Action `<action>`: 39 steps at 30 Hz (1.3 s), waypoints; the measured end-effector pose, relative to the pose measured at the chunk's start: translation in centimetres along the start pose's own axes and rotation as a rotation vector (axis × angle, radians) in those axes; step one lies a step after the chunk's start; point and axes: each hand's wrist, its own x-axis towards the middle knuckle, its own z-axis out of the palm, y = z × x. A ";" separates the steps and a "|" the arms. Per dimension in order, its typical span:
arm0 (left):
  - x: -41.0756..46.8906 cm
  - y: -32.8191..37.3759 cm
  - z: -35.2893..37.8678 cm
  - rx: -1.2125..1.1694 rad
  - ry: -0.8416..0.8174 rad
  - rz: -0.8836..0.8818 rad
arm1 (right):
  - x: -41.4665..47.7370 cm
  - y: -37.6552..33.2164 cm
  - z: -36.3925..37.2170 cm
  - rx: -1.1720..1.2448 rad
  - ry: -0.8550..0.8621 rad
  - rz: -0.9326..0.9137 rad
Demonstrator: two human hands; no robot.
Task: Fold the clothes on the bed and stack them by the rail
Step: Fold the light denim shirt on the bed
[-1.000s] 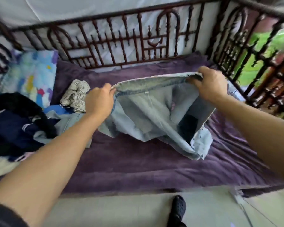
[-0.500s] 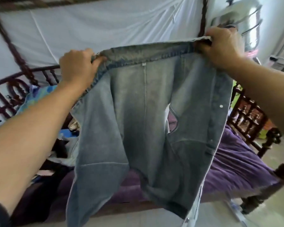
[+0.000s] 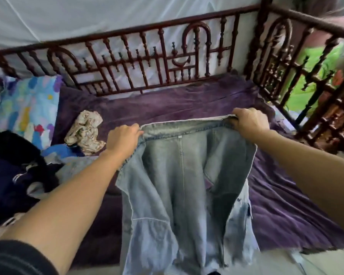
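Observation:
I hold a pale blue pair of denim jeans (image 3: pixel 179 187) by the waistband, stretched out over the purple bed (image 3: pixel 286 205). My left hand (image 3: pixel 123 138) grips the waistband's left end and my right hand (image 3: pixel 248 124) grips its right end. The legs hang down past the bed's front edge. A pile of dark unfolded clothes (image 3: pixel 12 175) lies at the left. A crumpled beige patterned garment (image 3: pixel 85 133) sits just left of my left hand. The carved wooden rail (image 3: pixel 147 60) runs along the back of the bed.
A colourful patterned pillow (image 3: pixel 26 108) lies at the back left corner. A second carved rail (image 3: pixel 306 92) closes the right side. White netting hangs behind the back rail. Pale floor shows at the bottom right.
The jeans were lifted from the bed and held up high half a second ago. Now both hands have come down, holding the waistband low over the mattress.

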 end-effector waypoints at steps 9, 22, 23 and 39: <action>10.8 2.3 16.9 0.030 -0.239 -0.181 | 11.8 4.8 17.2 -0.033 -0.284 0.100; 15.5 10.8 35.7 0.067 -0.379 0.150 | 5.0 7.3 33.9 -0.080 -0.401 0.072; 15.2 12.8 36.4 0.037 -0.393 0.232 | 1.7 7.2 33.9 -0.042 -0.435 0.081; 16.8 24.6 39.2 -0.070 -0.576 0.491 | -16.4 13.4 30.4 0.243 -0.298 0.882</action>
